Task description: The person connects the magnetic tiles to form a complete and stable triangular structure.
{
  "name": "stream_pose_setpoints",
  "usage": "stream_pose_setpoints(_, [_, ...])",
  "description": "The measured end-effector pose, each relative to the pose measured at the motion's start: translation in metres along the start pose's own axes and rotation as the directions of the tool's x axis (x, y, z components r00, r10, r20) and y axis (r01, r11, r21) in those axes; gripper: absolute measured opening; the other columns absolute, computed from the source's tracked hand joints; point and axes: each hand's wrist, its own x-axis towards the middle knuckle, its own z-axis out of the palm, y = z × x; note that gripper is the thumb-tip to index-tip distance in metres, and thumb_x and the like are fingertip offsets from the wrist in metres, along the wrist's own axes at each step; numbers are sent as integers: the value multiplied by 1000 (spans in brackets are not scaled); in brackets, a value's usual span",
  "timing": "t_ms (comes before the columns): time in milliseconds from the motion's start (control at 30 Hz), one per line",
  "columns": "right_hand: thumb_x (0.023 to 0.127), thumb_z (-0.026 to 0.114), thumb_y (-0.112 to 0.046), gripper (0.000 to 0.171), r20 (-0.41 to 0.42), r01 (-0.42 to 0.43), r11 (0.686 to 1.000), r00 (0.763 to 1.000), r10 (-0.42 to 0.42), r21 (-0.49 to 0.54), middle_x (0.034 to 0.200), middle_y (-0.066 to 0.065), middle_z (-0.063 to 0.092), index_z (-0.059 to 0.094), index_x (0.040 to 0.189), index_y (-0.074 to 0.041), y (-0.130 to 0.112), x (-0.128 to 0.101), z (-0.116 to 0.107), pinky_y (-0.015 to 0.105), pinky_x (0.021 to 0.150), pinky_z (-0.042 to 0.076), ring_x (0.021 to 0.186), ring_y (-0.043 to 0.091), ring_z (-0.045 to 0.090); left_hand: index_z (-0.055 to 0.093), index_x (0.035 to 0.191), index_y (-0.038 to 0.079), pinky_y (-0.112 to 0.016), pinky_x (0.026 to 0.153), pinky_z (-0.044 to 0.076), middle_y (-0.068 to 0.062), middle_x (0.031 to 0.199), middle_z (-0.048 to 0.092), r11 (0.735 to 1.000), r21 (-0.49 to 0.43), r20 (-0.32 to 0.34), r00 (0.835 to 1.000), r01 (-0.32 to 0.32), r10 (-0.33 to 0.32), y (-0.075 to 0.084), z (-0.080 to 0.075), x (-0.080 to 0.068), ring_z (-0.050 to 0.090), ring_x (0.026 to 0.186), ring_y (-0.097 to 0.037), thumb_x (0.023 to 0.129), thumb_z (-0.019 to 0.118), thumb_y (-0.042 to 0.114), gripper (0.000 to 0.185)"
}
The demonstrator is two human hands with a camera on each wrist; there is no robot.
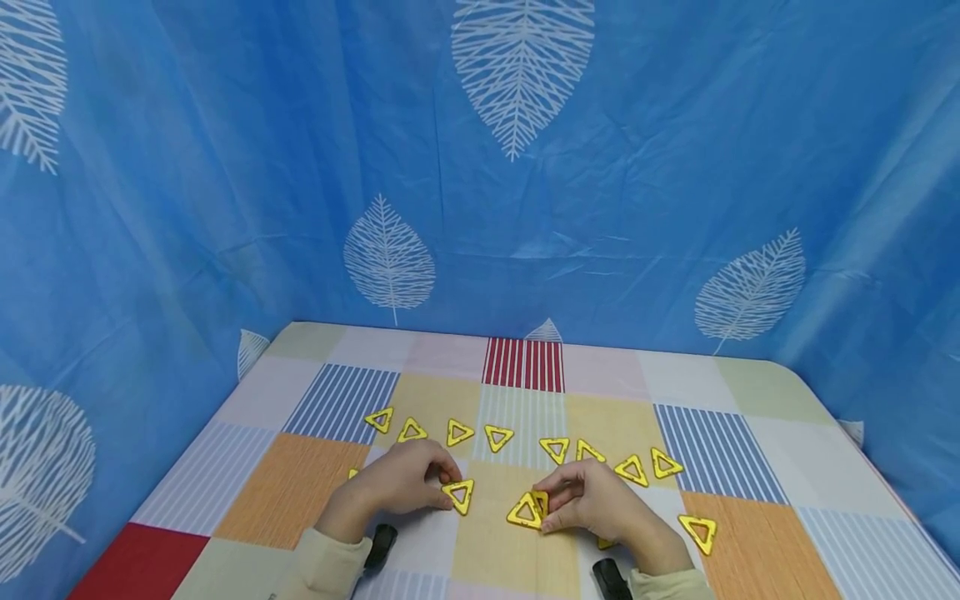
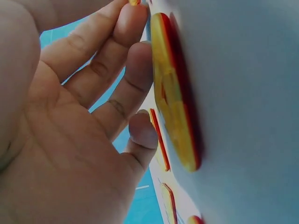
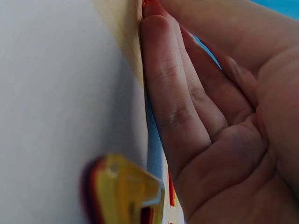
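My left hand [image 1: 408, 479] pinches a yellow triangle frame [image 1: 468, 498] between thumb and fingers, low over the table. In the left wrist view only a sliver of that triangle shows at the top; another yellow triangle with a red underside [image 2: 174, 100] lies beneath the curved fingers. To the right, my right hand [image 1: 600, 504] pinches a yellow triangle [image 1: 542, 500], which overlaps a second triangle [image 1: 519, 513]; whether both are gripped I cannot tell. In the right wrist view a yellow triangle [image 3: 124, 186] lies near the palm, and the fingertips' hold is mostly hidden.
Several more yellow triangles lie in a loose row beyond the hands, among them one at the left end [image 1: 379, 419] and one at the right [image 1: 665, 463]. Another triangle [image 1: 699, 533] lies right of my right wrist. A patchwork cloth [image 1: 285, 492] covers the table; a blue curtain [image 1: 600, 275] hangs behind.
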Motion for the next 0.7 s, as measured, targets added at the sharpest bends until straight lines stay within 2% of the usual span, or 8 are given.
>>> stream_pose_setpoints(167, [70, 89, 2, 37, -7, -5, 1000, 1000, 5, -3, 87, 9, 72, 76, 104, -1, 1, 1, 0, 29, 67, 56, 79, 22, 68, 70, 98, 21, -39, 80, 38, 13, 86, 59, 1000, 23, -12, 1000, -4, 5, 2, 0, 0, 52, 77, -11, 84, 84, 22, 19])
stream_pose_setpoints(267, [70, 89, 2, 36, -7, -4, 1000, 1000, 4, -5, 88, 8, 72, 76, 104, -2, 1, 0, 0, 29, 67, 56, 79, 22, 68, 69, 100, 19, -37, 80, 42, 13, 87, 61, 1000, -14, -31, 999, -18, 17, 2, 1, 1, 55, 78, -7, 86, 82, 20, 20])
stream_pose_setpoints(367, [70, 89, 1, 36, -7, -6, 1000, 1000, 6, -13, 89, 7, 72, 76, 103, -2, 0, 0, 0, 29, 68, 56, 80, 22, 68, 70, 103, 16, -31, 74, 49, 12, 88, 64, 999, -44, -45, 999, -24, 22, 4, 2, 2, 57, 79, -5, 86, 81, 16, 20])
stream_pose_setpoints(700, [69, 90, 0, 36, -12, -5, 1000, 1000, 4, -31, 90, 6, 72, 76, 103, -3, -1, 0, 1, 28, 68, 55, 80, 22, 68, 75, 108, 16, -30, 76, 52, 14, 92, 68, 995, -77, -79, 995, -63, 57, 11, 7, 8, 61, 83, -3, 86, 82, 20, 24])
